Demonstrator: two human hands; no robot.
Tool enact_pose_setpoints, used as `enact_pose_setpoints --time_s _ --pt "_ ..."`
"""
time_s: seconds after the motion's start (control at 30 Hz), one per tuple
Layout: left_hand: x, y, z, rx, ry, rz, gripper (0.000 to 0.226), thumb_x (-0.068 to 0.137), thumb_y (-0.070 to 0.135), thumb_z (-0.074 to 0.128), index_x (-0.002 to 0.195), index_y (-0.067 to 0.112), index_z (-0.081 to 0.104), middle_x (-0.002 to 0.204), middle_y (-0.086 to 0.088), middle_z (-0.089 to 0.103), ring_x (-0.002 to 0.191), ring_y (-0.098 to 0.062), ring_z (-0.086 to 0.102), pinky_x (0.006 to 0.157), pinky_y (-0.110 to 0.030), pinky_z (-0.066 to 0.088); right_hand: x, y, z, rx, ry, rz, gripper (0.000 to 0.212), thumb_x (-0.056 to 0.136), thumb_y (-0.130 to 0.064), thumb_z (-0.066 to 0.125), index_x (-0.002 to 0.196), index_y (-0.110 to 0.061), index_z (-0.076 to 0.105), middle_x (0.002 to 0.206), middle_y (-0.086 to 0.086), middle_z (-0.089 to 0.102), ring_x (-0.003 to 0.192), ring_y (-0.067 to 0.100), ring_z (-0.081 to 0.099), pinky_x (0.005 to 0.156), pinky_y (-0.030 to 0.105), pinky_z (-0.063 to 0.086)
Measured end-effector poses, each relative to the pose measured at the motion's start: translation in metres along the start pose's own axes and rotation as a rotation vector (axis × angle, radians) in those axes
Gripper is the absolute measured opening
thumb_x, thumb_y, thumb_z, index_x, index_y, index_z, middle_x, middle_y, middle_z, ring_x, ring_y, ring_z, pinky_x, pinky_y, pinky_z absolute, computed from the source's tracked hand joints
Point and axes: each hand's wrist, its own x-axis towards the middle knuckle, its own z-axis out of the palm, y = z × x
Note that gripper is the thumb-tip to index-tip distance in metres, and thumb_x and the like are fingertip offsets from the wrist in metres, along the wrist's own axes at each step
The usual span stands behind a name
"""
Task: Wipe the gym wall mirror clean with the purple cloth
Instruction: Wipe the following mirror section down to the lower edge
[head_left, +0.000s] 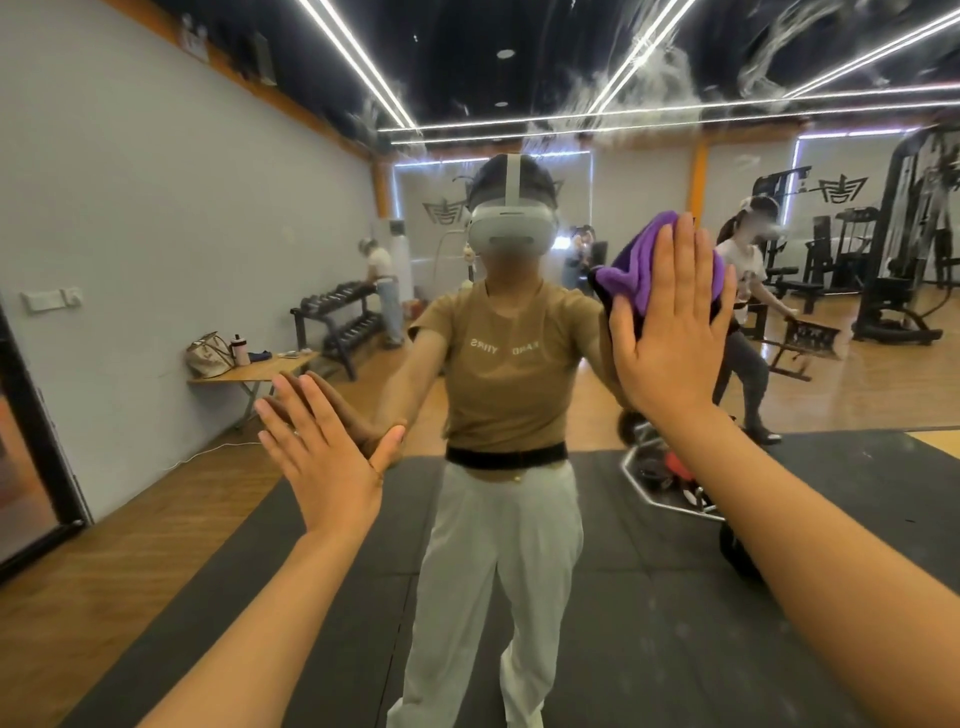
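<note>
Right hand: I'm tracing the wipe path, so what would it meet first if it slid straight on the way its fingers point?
Sliding up the mirror, the right hand, flat on the cloth, would probably first meet the white smears high on the glass. Nothing solid shows in that line.

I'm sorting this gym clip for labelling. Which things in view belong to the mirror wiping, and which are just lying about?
Part of the job:
purple cloth
right hand pressing it flat
left hand flat on the glass
wall mirror

Just lying about, seen as reflections:
handbag
bottle
dumbbell rack
</note>
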Motion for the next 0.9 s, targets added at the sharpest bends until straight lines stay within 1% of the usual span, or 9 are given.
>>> enact_pose_setpoints --time_s 0.13,0.23,0.3,0.4,0.47,0.57,0.7,0.8,0.9 --pt "0.000 0.000 0.000 0.000 0.007 0.008 0.111 0.086 0.087 0.020 0.159 0.010 -0.013 0.166 -0.023 -0.008 0.152 -0.048 -0.006 0.121 -0.065 0.005 -0.057 0.007 0.005 0.018 -0.018 -0.045 0.066 0.106 -0.038 0.037 0.161 -0.012 0.011 0.167 0.013 0.016 0.156 0.025 0.011 0.127 0.049 0.006" --pt "-0.001 -0.001 0.001 -0.003 0.017 0.012 0.111 0.087 0.086 0.019 0.159 0.007 -0.009 0.166 -0.024 -0.008 0.152 -0.048 -0.007 0.122 -0.063 0.003 -0.128 0.019 0.010 -0.019 -0.074 -0.138 0.067 0.103 -0.036 0.042 0.160 -0.009 0.020 0.168 0.012 0.015 0.156 0.027 0.013 0.126 0.053 0.011" --pt "-0.005 0.000 0.000 -0.020 0.022 0.011 0.106 0.089 0.084 0.020 0.160 0.011 -0.011 0.166 -0.022 -0.009 0.153 -0.044 -0.008 0.123 -0.060 0.001 -0.170 0.028 0.011 -0.045 -0.125 -0.180 0.067 0.103 -0.037 0.041 0.160 -0.008 0.021 0.170 0.007 0.008 0.157 0.026 0.011 0.126 0.053 0.010" --pt "-0.015 0.010 0.002 -0.050 0.065 0.010 0.091 0.098 0.074 0.021 0.161 0.015 -0.006 0.167 -0.020 -0.004 0.154 -0.040 -0.003 0.123 -0.058 0.006 -0.203 0.036 0.010 -0.071 -0.185 -0.254 0.064 0.108 -0.041 0.029 0.163 -0.013 0.011 0.171 0.002 0.003 0.157 0.024 0.007 0.127 0.050 0.004" --pt "-0.022 0.015 0.004 -0.069 0.082 0.045 0.079 0.103 0.063 0.022 0.162 0.015 0.001 0.168 -0.018 -0.001 0.155 -0.037 0.000 0.122 -0.059 0.008 -0.208 0.039 0.010 -0.082 -0.199 -0.278 0.063 0.109 -0.043 0.026 0.163 -0.015 0.009 0.171 0.001 0.004 0.157 0.023 0.007 0.127 0.050 0.003" --pt "-0.034 0.014 0.007 -0.041 0.083 0.197 0.071 0.104 0.050 0.030 0.161 0.014 0.009 0.169 -0.015 0.002 0.156 -0.030 0.000 0.122 -0.054 0.003 -0.202 0.040 0.009 -0.087 -0.199 -0.292 0.069 0.104 -0.041 0.036 0.163 -0.014 0.009 0.171 0.001 0.003 0.157 0.022 0.006 0.127 0.048 0.002" --pt "-0.056 0.013 0.016 0.005 0.084 0.362 0.070 0.103 0.047 0.034 0.161 0.014 0.013 0.168 -0.015 0.006 0.156 -0.027 0.002 0.122 -0.050 -0.002 -0.157 0.033 0.007 -0.021 -0.179 -0.307 0.073 0.101 -0.038 0.043 0.163 -0.017 0.010 0.170 0.002 0.009 0.157 0.022 0.009 0.127 0.048 0.003" --pt "-0.074 0.013 0.025 0.018 0.096 0.385 0.070 0.102 0.046 0.037 0.161 0.014 0.014 0.168 -0.016 0.009 0.156 -0.026 0.002 0.122 -0.050 -0.002 -0.116 0.023 0.008 0.012 -0.131 -0.254 0.068 0.102 -0.035 0.044 0.161 -0.013 0.019 0.168 0.007 0.017 0.156 0.024 0.013 0.126 0.051 0.006" --pt "-0.086 0.006 0.036 0.013 0.111 0.333 0.071 0.101 0.046 0.038 0.160 0.014 0.017 0.169 -0.011 0.005 0.157 -0.025 0.003 0.122 -0.050 -0.004 -0.108 0.018 0.013 0.015 -0.048 -0.204 0.064 0.102 -0.034 0.044 0.159 -0.010 0.027 0.166 0.010 0.023 0.155 0.026 0.019 0.126 0.052 0.008"
